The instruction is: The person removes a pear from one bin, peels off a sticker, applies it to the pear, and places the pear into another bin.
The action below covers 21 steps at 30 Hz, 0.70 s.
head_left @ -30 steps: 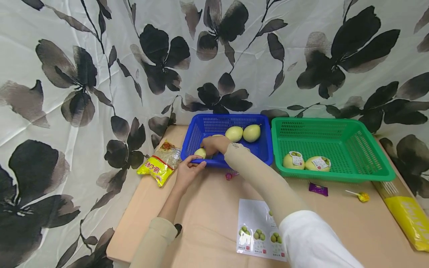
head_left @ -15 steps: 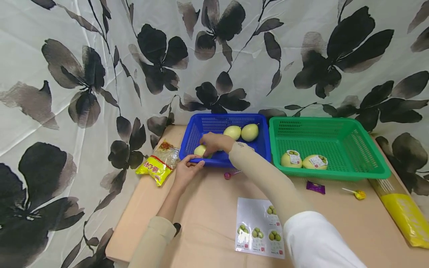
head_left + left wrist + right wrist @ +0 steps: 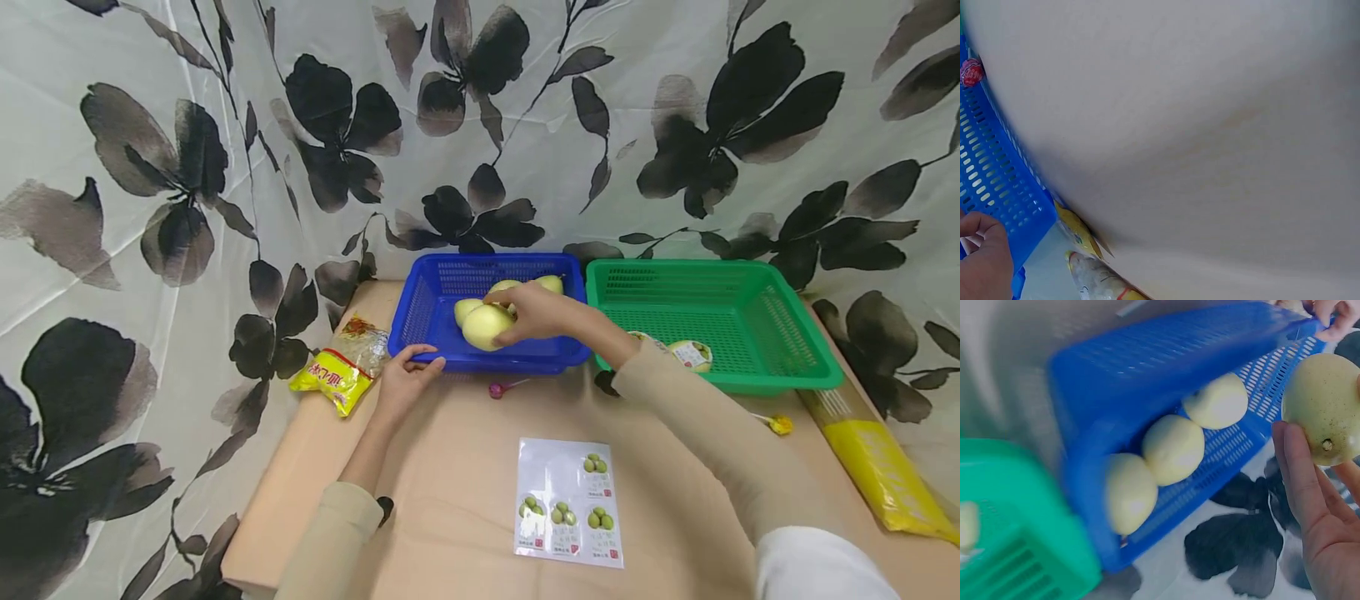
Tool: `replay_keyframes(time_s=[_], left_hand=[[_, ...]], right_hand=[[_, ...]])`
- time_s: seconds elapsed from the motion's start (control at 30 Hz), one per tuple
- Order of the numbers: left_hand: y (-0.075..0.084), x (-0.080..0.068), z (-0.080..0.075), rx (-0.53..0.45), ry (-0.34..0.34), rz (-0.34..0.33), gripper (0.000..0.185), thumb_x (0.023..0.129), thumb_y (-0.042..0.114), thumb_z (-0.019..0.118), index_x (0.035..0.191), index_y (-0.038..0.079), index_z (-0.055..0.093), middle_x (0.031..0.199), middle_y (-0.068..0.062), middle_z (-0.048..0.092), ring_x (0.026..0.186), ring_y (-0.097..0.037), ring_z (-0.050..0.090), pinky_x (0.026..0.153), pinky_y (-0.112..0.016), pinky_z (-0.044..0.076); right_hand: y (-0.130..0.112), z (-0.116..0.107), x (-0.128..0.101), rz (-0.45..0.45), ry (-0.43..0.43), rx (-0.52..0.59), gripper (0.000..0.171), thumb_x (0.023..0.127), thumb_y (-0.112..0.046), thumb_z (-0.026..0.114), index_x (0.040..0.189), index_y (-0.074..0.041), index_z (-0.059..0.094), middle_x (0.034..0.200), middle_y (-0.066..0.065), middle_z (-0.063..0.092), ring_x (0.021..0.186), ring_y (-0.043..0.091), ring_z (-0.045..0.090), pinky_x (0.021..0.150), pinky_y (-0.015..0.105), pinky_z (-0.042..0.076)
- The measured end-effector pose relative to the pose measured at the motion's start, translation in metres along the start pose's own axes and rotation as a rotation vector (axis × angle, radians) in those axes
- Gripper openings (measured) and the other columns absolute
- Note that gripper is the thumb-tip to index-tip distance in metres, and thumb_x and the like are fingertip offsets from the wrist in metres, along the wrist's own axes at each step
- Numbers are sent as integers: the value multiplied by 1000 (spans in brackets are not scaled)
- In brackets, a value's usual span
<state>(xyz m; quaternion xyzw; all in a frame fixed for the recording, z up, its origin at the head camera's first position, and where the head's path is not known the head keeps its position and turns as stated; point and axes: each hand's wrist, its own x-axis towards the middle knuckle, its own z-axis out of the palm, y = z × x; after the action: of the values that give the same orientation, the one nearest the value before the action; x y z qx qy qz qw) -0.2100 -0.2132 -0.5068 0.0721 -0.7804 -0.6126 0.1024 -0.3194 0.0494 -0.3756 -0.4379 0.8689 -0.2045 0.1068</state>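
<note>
The right hand [image 3: 546,312] holds a pale green fruit [image 3: 486,327] over the blue basket [image 3: 517,363], its fingers spread just wide enough to curve round one side, thumb opposite, the fruit bulging past the fingertips. The left hand [image 3: 407,382] pinches the basket's near rim between thumb and curled fingers.

Across the top, grey-black flowers [image 3: 322,92] are patterning a white cloth [image 3: 420,50]. At centre, pale yellow-green fruit [image 3: 486,327] is showing against a blue basket [image 3: 487,364], with a green basket [image 3: 727,304] glowing at right. At lower centre, 4 green prints [image 3: 562,514] are dotting a whitish sheet [image 3: 551,471] on the tan bench [image 3: 450,483].
</note>
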Motion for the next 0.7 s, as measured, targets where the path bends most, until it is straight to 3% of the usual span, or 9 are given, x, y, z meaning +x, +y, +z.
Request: replay_keyframes(time_s=[0.13,0.27,0.37,0.53,0.6,0.7], left_hand=[[-1,0,-1,27,-4,-5,35,91,22,83,120,5,72,96,-15,76,78,-2,68,66,-19,54],[-1,1,-1,37,-7,-27,36,92,21,82,122,5,71,103,-18,75,78,-1,67,66,-20,53],[14,-4,-2,41,-20,-44,35,93,16,80,123,1,70,107,-23,74,78,-2,67,67,-20,54],[11,-4,-3,53,-23,-35,35,93,18,80,123,2,70,109,-25,73,78,-1,67,67,-20,54],[0,0,-2,58,-10,-26,36,93,21,81,123,5,71,111,-24,73,79,-1,67,67,-19,54],[-1,0,-1,58,0,-5,34,92,21,82,121,6,71,109,-21,73,79,-1,68,68,-18,54]], right_hand=[[9,4,-52,11,80,69,67,83,-35,87,141,-10,64,109,4,71,82,19,58,74,31,49],[13,17,-102,57,130,144,65,84,-32,87,141,-10,63,120,6,72,92,18,63,78,30,55],[14,33,-133,85,153,209,65,85,-31,87,142,-11,62,122,6,71,96,17,65,80,30,58],[22,66,-168,142,174,327,68,85,-31,87,143,-9,60,122,8,69,98,19,70,82,30,61],[28,78,-177,181,181,357,71,85,-32,88,145,-7,59,123,11,69,99,20,71,83,30,62],[38,93,-184,228,190,376,74,83,-34,89,145,-6,58,121,12,70,98,20,72,82,29,62]])
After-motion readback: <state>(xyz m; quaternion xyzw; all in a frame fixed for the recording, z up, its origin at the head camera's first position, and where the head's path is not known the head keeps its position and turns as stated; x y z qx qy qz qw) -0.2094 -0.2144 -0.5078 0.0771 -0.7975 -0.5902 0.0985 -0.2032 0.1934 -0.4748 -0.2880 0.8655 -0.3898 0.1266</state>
